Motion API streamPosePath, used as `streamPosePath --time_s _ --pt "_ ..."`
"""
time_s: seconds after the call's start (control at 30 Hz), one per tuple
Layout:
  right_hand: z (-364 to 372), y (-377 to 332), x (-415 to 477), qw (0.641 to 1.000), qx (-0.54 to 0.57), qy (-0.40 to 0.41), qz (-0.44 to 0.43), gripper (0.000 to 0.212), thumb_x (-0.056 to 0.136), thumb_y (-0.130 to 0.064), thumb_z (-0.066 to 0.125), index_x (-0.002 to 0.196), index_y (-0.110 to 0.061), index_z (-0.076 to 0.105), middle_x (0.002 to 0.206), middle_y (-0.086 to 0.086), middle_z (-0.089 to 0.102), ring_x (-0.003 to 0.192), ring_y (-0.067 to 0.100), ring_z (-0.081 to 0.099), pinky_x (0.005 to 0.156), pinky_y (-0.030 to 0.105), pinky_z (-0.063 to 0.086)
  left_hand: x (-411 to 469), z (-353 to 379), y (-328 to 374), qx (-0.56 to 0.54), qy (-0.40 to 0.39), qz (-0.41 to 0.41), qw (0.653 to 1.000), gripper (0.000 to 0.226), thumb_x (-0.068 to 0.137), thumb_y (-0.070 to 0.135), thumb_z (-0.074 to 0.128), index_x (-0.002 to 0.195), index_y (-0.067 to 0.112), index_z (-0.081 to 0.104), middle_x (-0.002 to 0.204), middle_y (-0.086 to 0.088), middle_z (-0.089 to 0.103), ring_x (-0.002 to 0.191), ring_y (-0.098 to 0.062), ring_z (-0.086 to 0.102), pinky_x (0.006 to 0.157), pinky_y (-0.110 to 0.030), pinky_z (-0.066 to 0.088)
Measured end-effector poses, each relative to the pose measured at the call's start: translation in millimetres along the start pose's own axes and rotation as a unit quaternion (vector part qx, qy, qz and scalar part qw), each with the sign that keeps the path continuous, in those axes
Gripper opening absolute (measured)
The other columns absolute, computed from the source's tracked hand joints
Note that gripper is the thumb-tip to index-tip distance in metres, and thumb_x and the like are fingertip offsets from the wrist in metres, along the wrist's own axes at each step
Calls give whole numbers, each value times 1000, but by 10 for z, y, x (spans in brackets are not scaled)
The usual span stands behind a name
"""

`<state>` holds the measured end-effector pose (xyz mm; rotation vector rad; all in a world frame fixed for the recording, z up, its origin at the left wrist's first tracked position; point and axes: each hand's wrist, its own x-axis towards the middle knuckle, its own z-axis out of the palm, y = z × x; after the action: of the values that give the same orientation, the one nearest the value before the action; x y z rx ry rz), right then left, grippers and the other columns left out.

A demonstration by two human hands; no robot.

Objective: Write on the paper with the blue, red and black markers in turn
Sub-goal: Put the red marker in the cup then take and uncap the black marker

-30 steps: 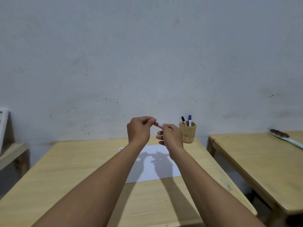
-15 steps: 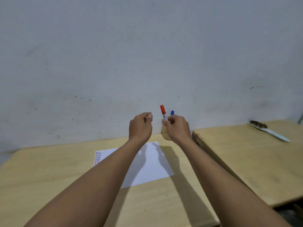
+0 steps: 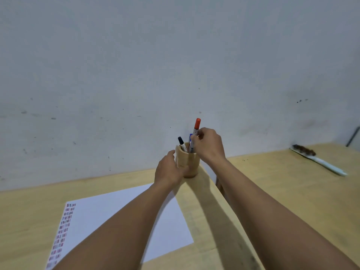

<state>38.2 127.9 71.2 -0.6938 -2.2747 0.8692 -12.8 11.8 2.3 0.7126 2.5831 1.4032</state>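
A wooden pen cup stands at the far right corner of my table. My right hand pinches the capped red marker, which stands upright with its lower end inside the cup. The black marker leans in the cup's left side, and the blue marker shows just behind the red one. My left hand wraps the cup's left wall. The white paper lies on the table under my left forearm, with a column of small red, blue and black marks down its left edge.
The wooden table ends just right of the cup, with a narrow gap before a second wooden table. On that table, a brush with a white handle lies near the wall. A plain grey wall stands close behind.
My right hand has carried the red marker right and down into the cup. My left hand has moved from mid-air onto the cup's side. The view has shifted closer to the cup.
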Motion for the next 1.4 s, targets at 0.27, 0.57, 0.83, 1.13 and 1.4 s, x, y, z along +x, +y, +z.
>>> streamPosePath --time_s 0.27,0.57,0.83,1.13,1.4 --pt "296 281 192 995 -63 -53 64 25 96 -30 63 84 -10 72 68 0 62 67 23 60 51 27 36 157 231 -30 -16 10 23 1000 46 71 33 76 113 23 60 99 6 70 84 -19 63 65 -32 49" --pt "383 168 68 994 -111 -18 -11 15 90 -26 58 102 -16 59 90 1 66 81 28 60 67 34 46 204 315 -140 -11 22 22 999 47 76 2 55 120 18 57 107 1 69 95 -23 64 71 -30 48" --pt "402 113 189 985 -143 -98 20 23 84 -17 55 94 -11 75 87 6 70 79 29 63 60 30 43 139 267 -103 -54 11 19 998 45 77 3 65 120 18 60 96 10 61 85 -16 56 71 -27 43" --pt "392 189 112 994 -95 -5 -51 26 101 -33 49 111 -16 65 101 2 70 90 25 65 73 36 52 145 244 -147 -37 21 14 999 54 78 10 66 131 19 57 121 1 69 108 -21 66 86 -38 55" --pt "150 -207 -80 987 -44 61 -143 21 101 -30 49 105 -12 57 99 2 58 76 28 58 66 39 47 27 -178 -85 -51 80 29 995 58 91 14 64 146 18 47 136 -5 61 124 -19 58 101 -28 44"
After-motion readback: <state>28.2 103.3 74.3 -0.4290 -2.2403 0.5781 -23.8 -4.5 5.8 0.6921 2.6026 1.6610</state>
